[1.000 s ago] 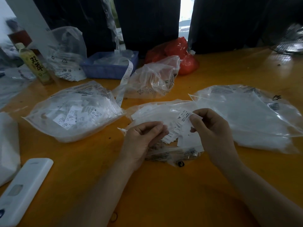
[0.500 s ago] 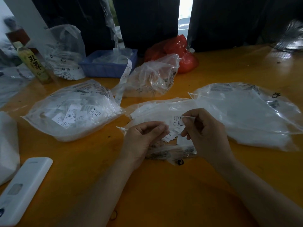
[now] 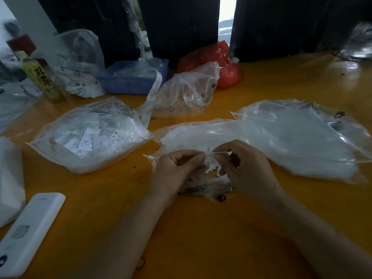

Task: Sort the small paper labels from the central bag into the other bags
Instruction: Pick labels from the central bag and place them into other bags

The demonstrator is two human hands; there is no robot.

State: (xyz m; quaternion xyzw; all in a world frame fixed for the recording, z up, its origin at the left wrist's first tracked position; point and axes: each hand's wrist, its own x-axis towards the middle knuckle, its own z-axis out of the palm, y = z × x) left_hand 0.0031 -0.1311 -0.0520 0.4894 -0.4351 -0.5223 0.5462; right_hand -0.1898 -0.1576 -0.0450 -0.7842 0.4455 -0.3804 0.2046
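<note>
Left hand [image 3: 177, 168], right hand [image 3: 244, 168] curled, pinching labels [image 3: 210, 159].

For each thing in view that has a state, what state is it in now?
left hand: pinches the labels
right hand: pinches the labels
labels: held between both hands, above the central bag
central bag: lying flat
left bag: filled with labels
right bag: lying flat
bottle: upright

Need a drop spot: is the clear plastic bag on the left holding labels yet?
Yes. White printed paper labels show through the clear plastic bag on the left, heaped inside it on the orange table.
</note>
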